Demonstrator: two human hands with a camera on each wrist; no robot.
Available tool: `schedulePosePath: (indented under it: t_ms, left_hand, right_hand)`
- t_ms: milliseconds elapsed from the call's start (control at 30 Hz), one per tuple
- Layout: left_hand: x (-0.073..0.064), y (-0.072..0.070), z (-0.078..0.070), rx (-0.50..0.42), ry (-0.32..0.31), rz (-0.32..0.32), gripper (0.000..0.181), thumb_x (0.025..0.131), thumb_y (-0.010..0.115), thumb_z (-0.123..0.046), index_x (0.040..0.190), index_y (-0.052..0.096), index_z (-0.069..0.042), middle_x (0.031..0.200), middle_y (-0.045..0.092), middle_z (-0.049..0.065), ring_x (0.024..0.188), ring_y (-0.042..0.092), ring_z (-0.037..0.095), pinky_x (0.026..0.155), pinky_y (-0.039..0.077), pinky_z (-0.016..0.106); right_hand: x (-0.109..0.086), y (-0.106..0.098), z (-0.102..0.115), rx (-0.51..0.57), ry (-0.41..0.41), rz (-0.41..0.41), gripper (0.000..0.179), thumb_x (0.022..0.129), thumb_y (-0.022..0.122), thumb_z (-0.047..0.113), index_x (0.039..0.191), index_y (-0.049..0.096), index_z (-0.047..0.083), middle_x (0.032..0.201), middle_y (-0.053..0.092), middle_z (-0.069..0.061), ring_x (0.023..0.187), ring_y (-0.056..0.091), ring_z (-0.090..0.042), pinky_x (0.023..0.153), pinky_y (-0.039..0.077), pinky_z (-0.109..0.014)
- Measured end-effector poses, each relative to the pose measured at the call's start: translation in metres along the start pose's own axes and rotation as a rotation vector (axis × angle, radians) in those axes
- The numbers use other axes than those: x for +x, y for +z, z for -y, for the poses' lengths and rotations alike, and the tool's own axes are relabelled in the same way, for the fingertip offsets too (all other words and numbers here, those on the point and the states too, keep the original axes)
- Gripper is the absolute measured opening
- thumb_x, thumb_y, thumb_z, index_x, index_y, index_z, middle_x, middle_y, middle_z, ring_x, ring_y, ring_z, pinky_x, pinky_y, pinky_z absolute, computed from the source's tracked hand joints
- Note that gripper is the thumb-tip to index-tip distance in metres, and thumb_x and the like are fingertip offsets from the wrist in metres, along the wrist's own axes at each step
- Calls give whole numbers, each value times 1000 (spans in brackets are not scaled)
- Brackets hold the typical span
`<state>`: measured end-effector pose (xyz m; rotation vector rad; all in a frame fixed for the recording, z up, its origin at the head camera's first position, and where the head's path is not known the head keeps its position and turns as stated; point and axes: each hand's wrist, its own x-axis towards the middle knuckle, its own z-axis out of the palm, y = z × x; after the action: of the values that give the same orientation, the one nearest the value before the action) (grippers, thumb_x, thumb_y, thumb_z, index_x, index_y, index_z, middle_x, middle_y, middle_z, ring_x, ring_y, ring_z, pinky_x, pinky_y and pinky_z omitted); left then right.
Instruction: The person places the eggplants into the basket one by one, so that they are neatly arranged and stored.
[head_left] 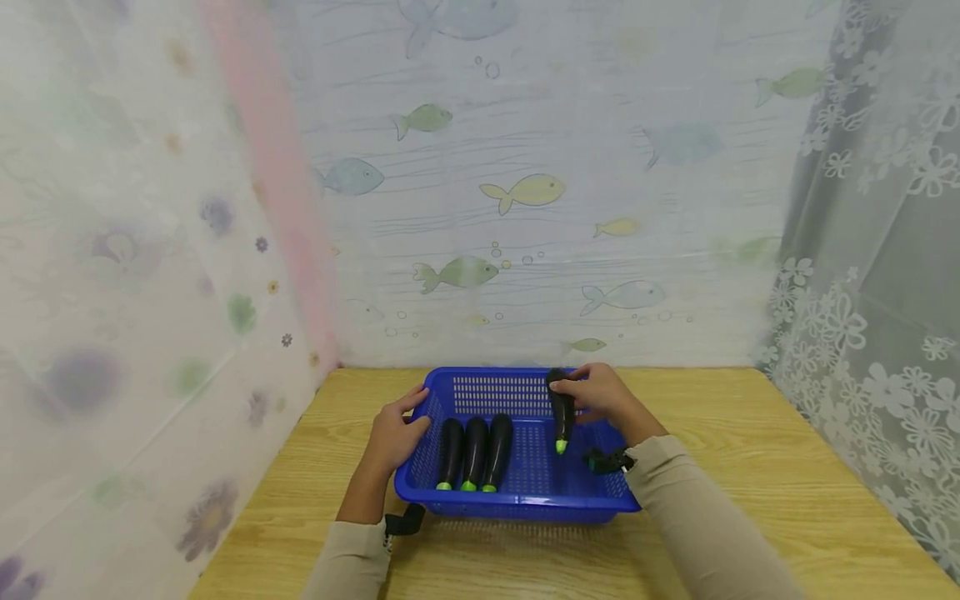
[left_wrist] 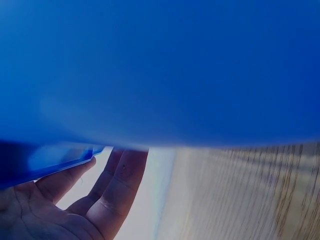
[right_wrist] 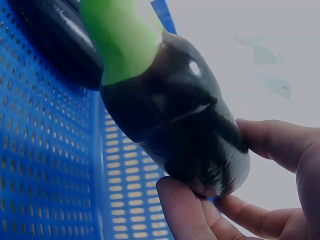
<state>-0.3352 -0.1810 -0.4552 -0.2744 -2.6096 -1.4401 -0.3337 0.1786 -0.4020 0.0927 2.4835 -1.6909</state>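
Observation:
A blue plastic basket (head_left: pixel 517 500) stands on the wooden table, with three dark eggplants (head_left: pixel 476 450) lying side by side in its left half. Another eggplant (head_left: pixel 562 412) is gripped at its rounded end by my right hand (head_left: pixel 600 393), over the basket's right half. Its green cap points down toward the near side in the head view. The right wrist view shows thumb and fingers (right_wrist: pixel 182 207) on opposite sides of this eggplant. My left hand (head_left: pixel 392 435) rests against the basket's left rim, its fingers fairly straight; part of them is hidden in the left wrist view.
Pale wood tabletop (head_left: pixel 750 475) extends around the basket. A fish-patterned curtain (head_left: pixel 525 250) hangs behind it, with a flowered sheet (head_left: pixel 135 275) at left and a lace-patterned one (head_left: pixel 885 317) at right. The basket's raised perforated walls surround the eggplants.

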Motion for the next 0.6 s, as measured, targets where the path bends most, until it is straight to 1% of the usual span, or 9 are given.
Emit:
schedulePosePath:
  t_ms: [133,367,600]
  left_hand:
    - [0,0,0,1,4,1,57,94,62,-15,150,56,-12,160,48,2,125,65,43,94,59,55]
    - [1,-1,0,-4,-2,2,58,93,62,-15,151,55,-12,161,48,3,125,65,43,93,60,54]
    - [1,0,1,-9,2,6,58,93,63,-15,150,55,-12,161,48,4,123,66,42,91,60,53]
  right_hand:
    - [3,8,2,12,24,10,65,94,75,27,141,50,-10,128,62,-31,103,71,-37,84,62,-53]
    - [8,20,1,13,49,42,66,94,75,27,143,49,-9,137,57,-31,112,68,-43,83,63,-50]
    - [11,32,-5,-26,69,47,66,92,77,23,141,50,-12,133,59,-32,103,71,-40,76,64,-48]
